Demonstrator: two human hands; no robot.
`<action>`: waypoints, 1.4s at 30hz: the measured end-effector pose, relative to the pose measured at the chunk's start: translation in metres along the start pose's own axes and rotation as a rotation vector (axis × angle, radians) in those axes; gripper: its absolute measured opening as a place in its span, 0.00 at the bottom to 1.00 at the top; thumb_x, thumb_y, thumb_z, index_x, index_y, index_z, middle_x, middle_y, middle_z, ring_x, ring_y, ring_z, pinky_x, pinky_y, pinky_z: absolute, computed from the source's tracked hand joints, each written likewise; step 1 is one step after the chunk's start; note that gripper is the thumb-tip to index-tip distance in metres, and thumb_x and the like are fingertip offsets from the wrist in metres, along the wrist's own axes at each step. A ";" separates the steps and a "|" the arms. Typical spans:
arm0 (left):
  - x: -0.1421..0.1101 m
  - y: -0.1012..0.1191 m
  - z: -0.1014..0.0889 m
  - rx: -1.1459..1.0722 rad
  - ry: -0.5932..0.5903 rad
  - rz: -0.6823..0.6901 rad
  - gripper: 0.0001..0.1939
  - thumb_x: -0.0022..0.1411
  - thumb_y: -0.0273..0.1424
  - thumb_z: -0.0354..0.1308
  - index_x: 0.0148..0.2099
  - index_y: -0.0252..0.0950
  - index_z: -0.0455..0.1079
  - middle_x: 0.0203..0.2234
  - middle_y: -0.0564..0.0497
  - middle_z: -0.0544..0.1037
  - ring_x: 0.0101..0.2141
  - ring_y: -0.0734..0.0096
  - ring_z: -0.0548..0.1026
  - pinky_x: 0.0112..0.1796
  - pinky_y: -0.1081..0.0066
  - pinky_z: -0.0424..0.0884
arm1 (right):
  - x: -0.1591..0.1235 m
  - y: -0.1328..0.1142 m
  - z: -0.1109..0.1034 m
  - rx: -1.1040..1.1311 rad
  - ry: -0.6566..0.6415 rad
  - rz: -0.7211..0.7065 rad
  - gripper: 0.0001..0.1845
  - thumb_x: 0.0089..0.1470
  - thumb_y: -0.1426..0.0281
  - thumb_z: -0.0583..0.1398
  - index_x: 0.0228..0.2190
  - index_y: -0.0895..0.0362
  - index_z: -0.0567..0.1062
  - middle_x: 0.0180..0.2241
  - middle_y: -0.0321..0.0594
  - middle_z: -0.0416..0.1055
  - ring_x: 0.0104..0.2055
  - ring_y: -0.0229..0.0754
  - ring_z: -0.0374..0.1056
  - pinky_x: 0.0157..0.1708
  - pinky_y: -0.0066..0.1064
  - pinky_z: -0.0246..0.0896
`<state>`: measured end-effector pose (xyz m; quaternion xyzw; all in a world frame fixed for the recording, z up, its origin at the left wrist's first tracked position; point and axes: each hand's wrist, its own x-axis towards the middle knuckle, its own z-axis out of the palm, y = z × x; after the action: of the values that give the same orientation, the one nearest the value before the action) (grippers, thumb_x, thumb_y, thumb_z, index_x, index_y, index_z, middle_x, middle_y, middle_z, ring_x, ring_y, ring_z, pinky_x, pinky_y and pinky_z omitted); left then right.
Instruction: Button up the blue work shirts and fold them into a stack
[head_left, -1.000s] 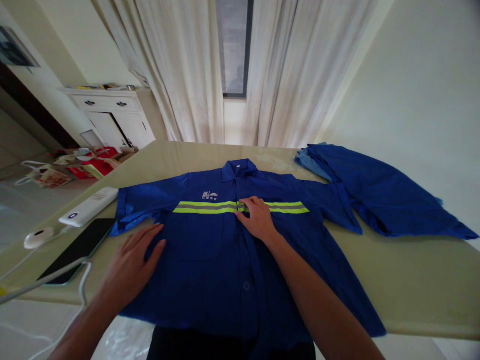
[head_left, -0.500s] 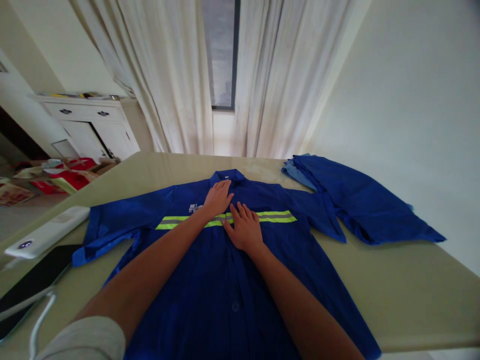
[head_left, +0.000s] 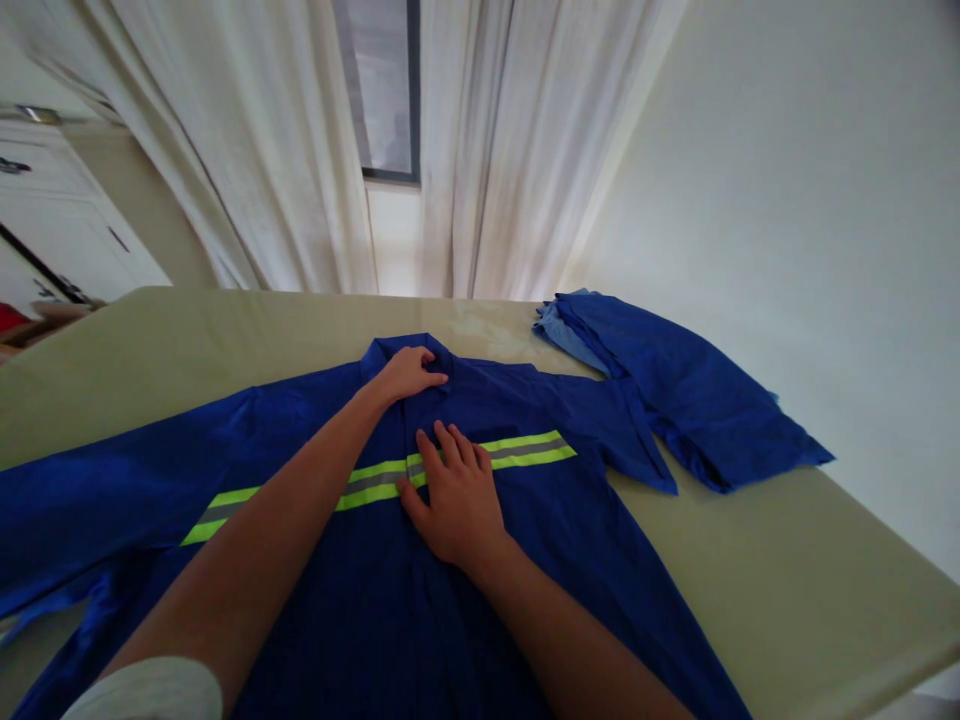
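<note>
A blue work shirt (head_left: 570, 520) with a yellow-and-grey reflective stripe lies front up on the beige table (head_left: 787, 560), sleeves spread out. My left hand (head_left: 409, 372) reaches across to the collar and its fingers are curled round the collar's edge. My right hand (head_left: 454, 492) lies flat on the chest over the stripe, fingers stretched out and slightly apart, pressing the front placket.
A second blue garment (head_left: 675, 390) lies crumpled at the table's far right, touching the shirt's right sleeve. White curtains (head_left: 480, 150) and a window stand behind the table. A white cabinet (head_left: 45, 220) shows at the far left. A plain wall is on the right.
My left hand went from the shirt's left side up to the collar and closed on it. My right hand stayed on the stripe. The view swung right, so the phone and remote left the picture.
</note>
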<state>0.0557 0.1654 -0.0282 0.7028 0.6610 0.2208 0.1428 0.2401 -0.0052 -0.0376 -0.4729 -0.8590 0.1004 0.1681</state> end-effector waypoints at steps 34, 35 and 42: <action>-0.018 -0.001 -0.090 -0.167 0.235 -0.038 0.18 0.57 0.42 0.65 0.46 0.37 0.81 0.34 0.48 0.83 0.36 0.61 0.79 0.42 0.64 0.75 | 0.000 -0.002 -0.005 0.042 0.012 -0.013 0.34 0.69 0.50 0.52 0.68 0.54 0.64 0.71 0.50 0.58 0.73 0.56 0.50 0.68 0.52 0.47; -0.023 0.007 -0.096 -0.135 0.260 -0.002 0.17 0.58 0.42 0.64 0.44 0.38 0.81 0.34 0.48 0.83 0.37 0.61 0.79 0.43 0.64 0.75 | 0.001 -0.001 -0.004 0.043 0.016 -0.018 0.35 0.68 0.50 0.52 0.68 0.54 0.64 0.71 0.50 0.58 0.73 0.57 0.50 0.68 0.52 0.47; -0.103 0.024 -0.079 0.027 0.264 0.252 0.15 0.67 0.40 0.56 0.47 0.40 0.79 0.45 0.48 0.85 0.47 0.58 0.80 0.56 0.61 0.71 | 0.003 0.001 0.000 0.047 0.068 -0.049 0.33 0.68 0.50 0.54 0.65 0.56 0.67 0.69 0.52 0.61 0.71 0.57 0.53 0.66 0.51 0.48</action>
<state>0.0337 0.0539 0.0389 0.7468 0.5837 0.3184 0.0163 0.2395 -0.0023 -0.0379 -0.4509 -0.8615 0.1002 0.2107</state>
